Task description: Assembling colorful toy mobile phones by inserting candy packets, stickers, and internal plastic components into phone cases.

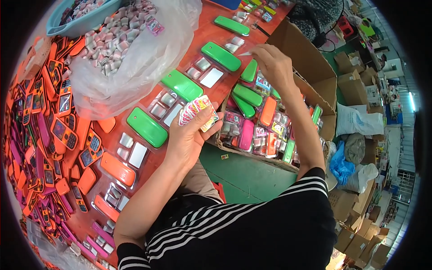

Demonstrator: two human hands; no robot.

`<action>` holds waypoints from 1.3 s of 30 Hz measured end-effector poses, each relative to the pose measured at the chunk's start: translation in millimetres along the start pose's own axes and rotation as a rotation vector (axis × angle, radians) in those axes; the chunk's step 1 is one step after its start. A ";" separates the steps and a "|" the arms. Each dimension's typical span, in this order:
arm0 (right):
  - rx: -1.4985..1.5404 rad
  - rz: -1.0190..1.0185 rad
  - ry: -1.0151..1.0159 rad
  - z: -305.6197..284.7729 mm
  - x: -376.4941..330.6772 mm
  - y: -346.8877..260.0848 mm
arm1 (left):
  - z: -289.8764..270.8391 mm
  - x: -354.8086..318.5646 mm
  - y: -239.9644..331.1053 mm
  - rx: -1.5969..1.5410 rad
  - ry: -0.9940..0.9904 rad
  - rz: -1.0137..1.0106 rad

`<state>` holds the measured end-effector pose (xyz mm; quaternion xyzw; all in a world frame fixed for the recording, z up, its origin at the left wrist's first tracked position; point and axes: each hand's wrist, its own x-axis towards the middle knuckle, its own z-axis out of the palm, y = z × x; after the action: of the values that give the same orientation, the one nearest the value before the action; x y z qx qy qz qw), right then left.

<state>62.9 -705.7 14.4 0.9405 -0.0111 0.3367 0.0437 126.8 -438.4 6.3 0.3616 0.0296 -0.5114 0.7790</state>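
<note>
My left hand [183, 140] is closed around a fanned stack of small, colourfully printed cards [196, 110], above the table edge. Pinched in the fingers of my right hand [275, 65] is a small, thin white card [245, 54], seen nearly edge-on. That hand hovers between the box and a clear blister tray holding a green toy phone [221, 56], white-and-pink rolls and a white card [211, 78]. More such trays run along the table edge, with another green phone [182, 85] beyond my left hand and an orange phone [117, 169] nearer me.
An open cardboard box [315, 58] of filled packs stands right of the red table [182, 54]. A plastic bag of rolls [123, 87], a light-blue basin [54, 27] and piled orange toy phones [64, 135] cover the left side. Cartons [353, 74] and sacks line the right.
</note>
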 end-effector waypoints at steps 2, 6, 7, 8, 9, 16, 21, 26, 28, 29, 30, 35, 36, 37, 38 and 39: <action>-0.148 -0.121 -0.051 13.2 -2.5 22.7 | -4.1 0.5 0.4 -0.029 -0.051 0.007; -0.108 -0.178 -0.075 31.5 -7.3 32.7 | -8.6 1.6 0.8 -0.047 -0.101 0.000; -0.109 -0.178 -0.085 33.2 -7.6 33.0 | -9.1 2.0 0.7 -0.055 -0.085 -0.008; -0.117 -0.177 -0.080 33.0 -8.4 33.9 | -7.8 2.1 1.1 -0.052 -0.093 -0.006; -0.142 -0.163 -0.096 31.1 -10.1 34.1 | -6.0 2.1 1.5 -0.028 -0.085 0.000; 0.688 0.541 -0.140 4.5 -15.1 -27.3 | 5.1 10.2 0.9 0.051 -0.040 0.013; 1.374 0.802 -0.639 -25.2 -0.9 -73.9 | 20.4 17.0 3.0 0.080 -0.004 0.027; 1.107 0.691 -0.457 -26.1 16.8 -30.4 | 17.5 25.3 4.3 0.071 0.016 0.022; 0.538 0.382 -0.054 -6.0 27.1 7.5 | 16.3 25.4 3.9 0.083 0.021 -0.001; 0.202 0.230 0.006 7.9 22.7 40.9 | 18.7 25.4 2.4 0.084 0.014 -0.011; 0.037 0.183 -0.056 15.4 22.8 63.0 | 21.1 23.9 3.1 0.077 0.009 -0.024; -0.294 0.013 -0.224 69.3 35.1 129.5 | 18.1 21.4 1.9 0.065 -0.013 -0.056; -0.360 -0.098 -0.211 76.3 37.3 136.7 | 18.3 21.3 2.6 0.064 -0.019 -0.072; -0.424 -0.213 -0.197 80.8 41.4 136.7 | 16.5 20.3 3.3 0.062 -0.015 -0.068; -0.421 -0.217 -0.196 82.6 43.4 137.7 | 15.2 19.8 3.6 0.065 -0.014 -0.074; -0.380 -0.194 -0.282 82.0 44.9 140.1 | 14.1 19.6 4.0 0.067 -0.014 -0.081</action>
<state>142.4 -852.1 -9.7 0.9497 0.0099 0.1885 0.2498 134.8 -461.2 10.7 0.3823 0.0215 -0.5456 0.7455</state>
